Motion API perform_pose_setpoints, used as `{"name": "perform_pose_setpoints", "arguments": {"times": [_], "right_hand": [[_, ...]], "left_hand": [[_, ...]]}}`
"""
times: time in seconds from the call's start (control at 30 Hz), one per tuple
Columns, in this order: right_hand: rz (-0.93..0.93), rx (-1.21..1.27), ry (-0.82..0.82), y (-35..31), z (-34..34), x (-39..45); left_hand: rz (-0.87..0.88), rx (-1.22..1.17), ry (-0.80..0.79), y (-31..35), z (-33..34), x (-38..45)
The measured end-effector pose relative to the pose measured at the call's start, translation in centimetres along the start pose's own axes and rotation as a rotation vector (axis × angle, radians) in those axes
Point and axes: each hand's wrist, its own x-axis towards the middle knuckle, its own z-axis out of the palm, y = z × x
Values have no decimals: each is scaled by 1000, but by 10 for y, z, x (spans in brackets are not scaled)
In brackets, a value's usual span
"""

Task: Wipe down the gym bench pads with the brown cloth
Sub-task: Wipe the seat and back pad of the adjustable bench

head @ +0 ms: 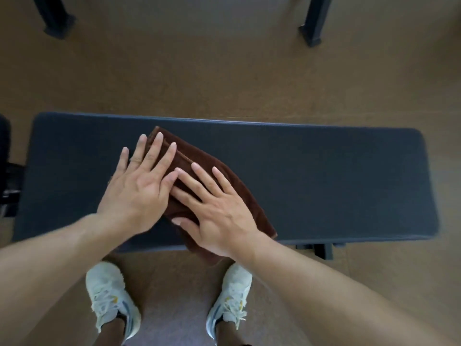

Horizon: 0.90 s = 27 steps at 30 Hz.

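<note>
A folded brown cloth (pixel 199 158) lies slantwise on the dark blue bench pad (pixel 324 176), its near corner hanging over the pad's front edge. My left hand (pixel 139 186) lies flat on the cloth's left part, fingers spread and pointing away from me. My right hand (pixel 217 208) presses flat on the cloth's near right part, fingers spread toward the upper left. The two hands touch at the fingers. Neither hand curls around the cloth; both palms rest on top of it.
The pad runs left to right across the view over a brown floor. A second dark pad (pixel 3 146) and frame parts sit at the far left. Two dark equipment legs (pixel 314 23) stand on the floor beyond. My white sneakers (pixel 109 295) stand just before the bench.
</note>
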Motion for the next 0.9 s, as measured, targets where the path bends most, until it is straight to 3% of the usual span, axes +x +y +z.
{"name": "perform_pose_setpoints", "arguments": {"times": [0.13, 0.23, 0.4, 0.5, 0.6, 0.67, 0.8, 0.9], "right_hand": [[139, 0, 81, 81, -20, -11], [321, -18, 117, 145, -35, -45], [714, 3, 154, 247, -61, -123], [1015, 41, 225, 283, -69, -166], [1348, 156, 275, 286, -69, -195], [1466, 216, 315, 275, -66, -206], [1541, 190, 382, 234, -48, -218], [1508, 165, 402, 193, -33, -205]], "left_hand": [[56, 84, -71, 81, -12, 75], [191, 115, -67, 163, -6, 112], [386, -61, -93, 294, 20, 121], [475, -102, -153, 329, 32, 111], [508, -104, -167, 326, 39, 98], [500, -97, -148, 304, 41, 87], [543, -76, 27, 222, 51, 60], [437, -116, 80, 155, 58, 36]]}}
